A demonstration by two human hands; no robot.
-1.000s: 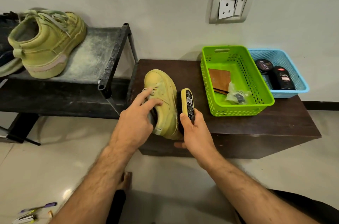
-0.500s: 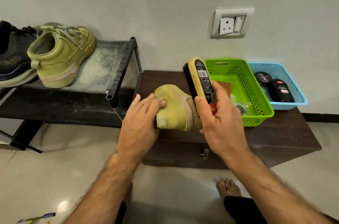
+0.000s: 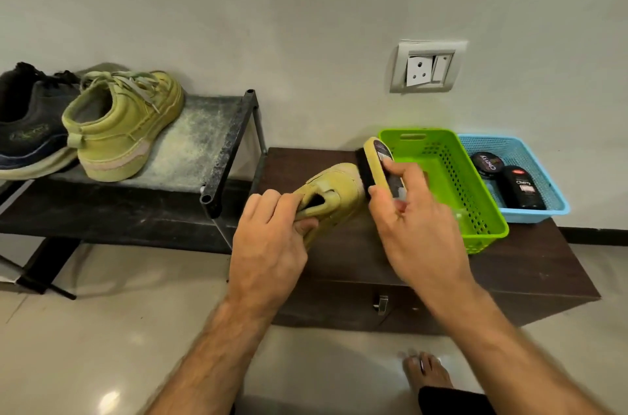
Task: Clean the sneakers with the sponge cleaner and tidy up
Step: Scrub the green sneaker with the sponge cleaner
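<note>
My left hand (image 3: pixel 272 241) grips a yellow-green sneaker (image 3: pixel 334 192) by its heel opening and holds it tilted over the dark wooden cabinet (image 3: pixel 530 265). My right hand (image 3: pixel 414 224) holds a yellow-backed shoe brush (image 3: pixel 377 163) with black bristles pressed against the sneaker's toe side. The matching yellow-green sneaker (image 3: pixel 122 125) stands upright on the black metal rack (image 3: pixel 210 132) at the left.
A green basket (image 3: pixel 475 210) sits on the cabinet behind my right hand. In the blue basket (image 3: pixel 550 207) beside it lie a black polish tin (image 3: pixel 487 163) and a black bottle (image 3: pixel 521 188). A dark sneaker (image 3: pixel 27 129) is on the rack's far left. My bare foot (image 3: pixel 428 370) rests on the floor.
The sneaker has turned so its heel opening faces me, and my left hand now hooks into it. The brush moved along the shoe's far side. The view has tilted upward.
</note>
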